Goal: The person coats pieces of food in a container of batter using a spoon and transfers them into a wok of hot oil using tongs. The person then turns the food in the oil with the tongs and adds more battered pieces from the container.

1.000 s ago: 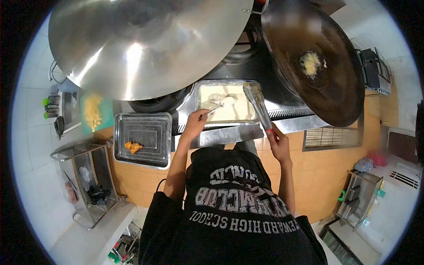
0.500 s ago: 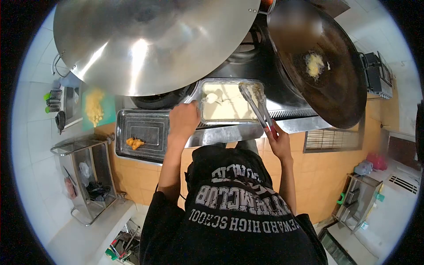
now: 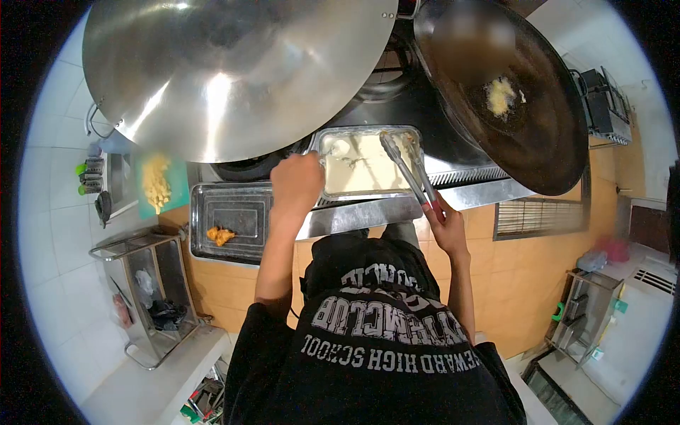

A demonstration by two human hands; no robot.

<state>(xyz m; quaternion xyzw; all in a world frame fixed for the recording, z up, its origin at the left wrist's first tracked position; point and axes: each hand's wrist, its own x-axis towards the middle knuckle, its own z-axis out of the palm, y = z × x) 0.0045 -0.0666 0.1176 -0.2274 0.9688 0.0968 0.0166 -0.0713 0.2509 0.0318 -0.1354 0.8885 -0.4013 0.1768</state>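
A rectangular metal tray of pale batter [image 3: 368, 193] lies in front of me at the stove's near edge. My right hand [image 3: 446, 219] is closed around the red-handled end of metal tongs [image 3: 405, 166]. The tongs' open tips reach into the right side of the batter. My left hand [image 3: 296, 183] is curled into a fist at the batter tray's left rim; its fingertips are hidden, so whether it grips the rim cannot be told. Coated lumps [image 3: 341, 150] show in the batter's upper left.
A dark wok [image 3: 524, 149] at right holds a pale frying piece [image 3: 501, 97]. A large steel wok [image 3: 234, 85] fills the upper left. Below it, a dark tray [image 3: 237, 248] holds fried pieces [image 3: 220, 235]. Cut yellow pieces [image 3: 156, 184] lie on a green board [image 3: 177, 177].
My left hand has risen slightly along the tray's left side. The white lump in the batter looks lower and flatter. The tongs stay in the batter, and the view has shifted a little.
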